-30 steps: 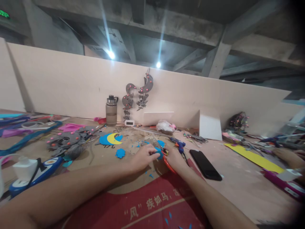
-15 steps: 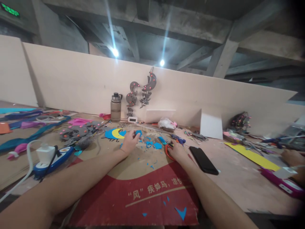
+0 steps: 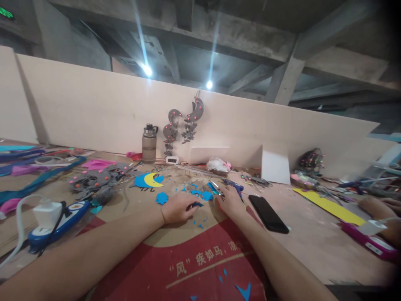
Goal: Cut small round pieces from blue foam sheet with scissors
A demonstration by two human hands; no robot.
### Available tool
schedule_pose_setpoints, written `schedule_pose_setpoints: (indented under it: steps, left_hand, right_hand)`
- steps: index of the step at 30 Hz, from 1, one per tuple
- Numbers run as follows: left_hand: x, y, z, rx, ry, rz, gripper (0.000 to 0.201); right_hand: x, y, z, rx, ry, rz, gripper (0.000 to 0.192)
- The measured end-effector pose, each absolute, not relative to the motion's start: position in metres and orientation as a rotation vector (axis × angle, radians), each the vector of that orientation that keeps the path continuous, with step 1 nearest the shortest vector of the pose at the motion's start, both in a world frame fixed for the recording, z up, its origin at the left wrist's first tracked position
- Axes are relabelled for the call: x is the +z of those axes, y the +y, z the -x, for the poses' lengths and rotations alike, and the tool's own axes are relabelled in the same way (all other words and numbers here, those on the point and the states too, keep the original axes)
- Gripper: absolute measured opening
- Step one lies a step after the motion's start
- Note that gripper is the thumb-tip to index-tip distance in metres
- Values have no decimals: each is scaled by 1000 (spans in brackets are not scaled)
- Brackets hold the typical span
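My left hand [image 3: 180,208] is closed over the cardboard [image 3: 219,238], with a small blue felt-like piece [image 3: 197,204] pinched at its fingertips. My right hand [image 3: 232,201] grips scissors [image 3: 216,187] with red handles, the blades pointing up and away to the left. Blue scraps [image 3: 206,195] are scattered between and beyond both hands. Just left of my left hand rests a scalloped blue piece [image 3: 162,198]. Farther back, a yellow crescent [image 3: 153,180] lies on a blue cloud-like shape [image 3: 140,179].
A black phone [image 3: 268,213] lies right of my right arm, a glue gun [image 3: 234,184] behind my right hand. Left are a blue power strip [image 3: 59,223] and grey crescent ornaments [image 3: 94,179]. A bottle [image 3: 149,144] stands by the partition. Another person's hand [image 3: 372,207] is far right.
My left hand has come nearer and slightly right; the scalloped blue piece now lies on the cardboard to its left. The scissors' blades now show, tilted upward in my right hand.
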State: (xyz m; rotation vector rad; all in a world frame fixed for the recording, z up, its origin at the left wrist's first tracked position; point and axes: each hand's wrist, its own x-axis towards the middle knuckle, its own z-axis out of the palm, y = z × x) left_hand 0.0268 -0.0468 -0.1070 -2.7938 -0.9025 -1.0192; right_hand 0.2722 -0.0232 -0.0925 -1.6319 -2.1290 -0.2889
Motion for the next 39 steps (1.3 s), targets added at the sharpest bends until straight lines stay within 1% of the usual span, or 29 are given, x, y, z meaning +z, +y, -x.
schedule_pose_setpoints:
  steps: [3, 6, 10, 13, 15, 18, 22, 24, 25, 29, 31, 32, 34, 37, 38, 39]
  left_hand:
    - [-108, -49, -27, -893, -742, 2798, 20]
    - [-108, -51, -28, -781, -584, 2769, 20]
    - [-106, -53, -30, -700, -439, 2801, 23]
    - [-104, -54, -30, -717, -453, 2844, 23]
    - [-104, -54, -30, -772, -504, 2873, 22]
    - [-106, -54, -29, -848, -573, 2918, 19]
    - [-107, -53, -29, -932, -654, 2949, 20]
    - [-106, -52, -30, -1071, -814, 2943, 20]
    - [-105, -50, -30, -1194, -936, 2915, 19]
    - [-102, -39, -27, -1884, -1408, 2657, 20]
    - [-101, -33, -24, -2128, -1526, 2549, 20]
    - [-100, -30, -23, -2204, -1562, 2509, 20]
    - [-101, -26, -21, -2285, -1605, 2453, 19]
    - [-102, -23, -21, -2333, -1627, 2418, 20]
    - [-102, -23, -21, -2353, -1628, 2411, 20]
    - [-102, -23, -22, -2378, -1630, 2401, 21]
  right_hand:
    - [-99, -18, -273, -225, -2092, 1513, 29]
    - [-103, -13, -274, -177, -2078, 1503, 31]
    - [-101, -9, -265, -133, -2112, 1626, 44]
    - [-97, -10, -252, -111, -2169, 1735, 53]
    - [-96, -11, -244, -91, -2199, 1755, 55]
    - [-93, -11, -240, -37, -2196, 1745, 49]
    - [-81, -8, -249, 99, -2155, 1704, 31]
    - [-72, -11, -257, 201, -2158, 1666, 25]
    - [-68, -14, -261, 262, -2170, 1651, 24]
    - [-57, -36, -269, 578, -2299, 1575, 21]
    - [-56, -45, -264, 698, -2339, 1483, 22]
    - [-57, -47, -259, 671, -2320, 1444, 22]
    - [-61, -44, -246, 521, -2229, 1429, 26]
    - [-74, -28, -223, 398, -2091, 1538, 41]
    - [-79, -22, -216, 398, -2082, 1559, 40]
    - [-83, -16, -210, 401, -2077, 1576, 36]
